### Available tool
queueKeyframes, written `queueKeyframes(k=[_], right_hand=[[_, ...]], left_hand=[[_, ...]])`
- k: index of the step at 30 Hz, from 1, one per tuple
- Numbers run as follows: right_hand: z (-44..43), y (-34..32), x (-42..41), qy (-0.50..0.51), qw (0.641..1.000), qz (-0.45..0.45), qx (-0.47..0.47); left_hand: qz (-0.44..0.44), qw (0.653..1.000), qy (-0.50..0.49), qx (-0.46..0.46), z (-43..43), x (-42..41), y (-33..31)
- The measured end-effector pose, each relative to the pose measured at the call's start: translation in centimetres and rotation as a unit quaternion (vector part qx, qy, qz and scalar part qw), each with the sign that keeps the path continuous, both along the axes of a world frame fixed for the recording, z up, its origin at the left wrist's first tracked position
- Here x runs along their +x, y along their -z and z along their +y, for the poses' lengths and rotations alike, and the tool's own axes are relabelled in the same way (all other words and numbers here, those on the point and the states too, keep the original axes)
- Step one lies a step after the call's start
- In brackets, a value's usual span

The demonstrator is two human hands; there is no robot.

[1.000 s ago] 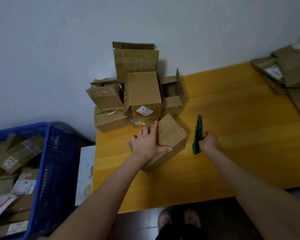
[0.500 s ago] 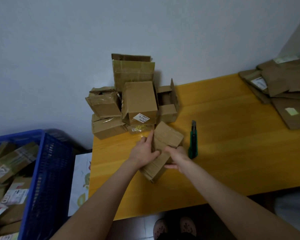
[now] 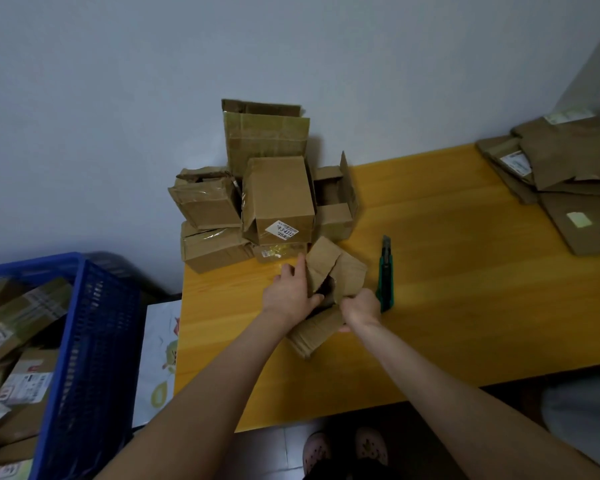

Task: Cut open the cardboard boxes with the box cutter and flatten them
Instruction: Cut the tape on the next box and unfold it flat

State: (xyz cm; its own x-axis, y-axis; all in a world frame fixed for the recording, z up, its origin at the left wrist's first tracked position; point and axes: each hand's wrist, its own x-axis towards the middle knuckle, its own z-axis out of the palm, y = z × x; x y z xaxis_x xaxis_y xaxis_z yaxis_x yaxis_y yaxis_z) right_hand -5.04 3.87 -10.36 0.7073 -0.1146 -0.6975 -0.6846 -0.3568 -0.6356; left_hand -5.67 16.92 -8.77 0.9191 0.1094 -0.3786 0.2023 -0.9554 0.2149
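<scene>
On the desk (image 3: 447,306), the left grip (image 3: 288,296) and right grip (image 3: 361,308) each clutch a flap of one box (image 3: 343,271) beside the idle box cutter (image 3: 386,275); flattened sheets (image 3: 568,174) look done, while the stacked boxes (image 3: 278,195) wait.

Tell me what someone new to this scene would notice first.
The left hand and the right hand grip a small cardboard box near the middle of the yellow table, its flaps parted over a dark opening. A green box cutter lies just to its right. Behind, a pile of boxes sits against the wall, and a blue crate of more cardboard stands off the table's left end.
</scene>
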Motion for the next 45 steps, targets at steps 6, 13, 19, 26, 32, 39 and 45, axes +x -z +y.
queueKeyframes(k=[6, 13, 19, 26, 32, 39, 45], right_hand=[[-1.0, 0.2, -0.3, 0.02, 0.997, 0.009, 0.074], [-1.4, 0.1, 0.1, 0.043, 0.99, 0.025, 0.135], [-2.2, 0.0, 0.0, 0.024, 0.991, 0.008, 0.133], [-2.1, -2.5, 2.6, 0.061, 0.995, -0.08, -0.006], [-4.1, -5.3, 2.7, 0.054, 0.99, -0.014, 0.129], [-7.6, -4.1, 1.9, 0.138, 0.934, -0.001, 0.33], [-7.3, -6.2, 2.1, -0.123, 0.951, -0.189, -0.211]], left_hand=[[-0.052, 0.985, 0.046, 0.157, -2.0, 0.7, -1.2], [-0.05, 0.998, -0.009, 0.044, -1.6, 2.0, -3.2], [0.026, 0.981, -0.077, -0.175, 2.2, 2.9, -5.7], [0.003, 0.987, 0.009, -0.159, 0.6, 2.3, -8.6], [-0.04, 0.984, 0.004, -0.176, 1.3, 2.1, -11.2], [-0.069, 0.96, -0.062, -0.263, 3.2, 1.8, -11.3], [-0.105, 0.985, 0.056, -0.124, 0.3, 1.8, -11.2]])
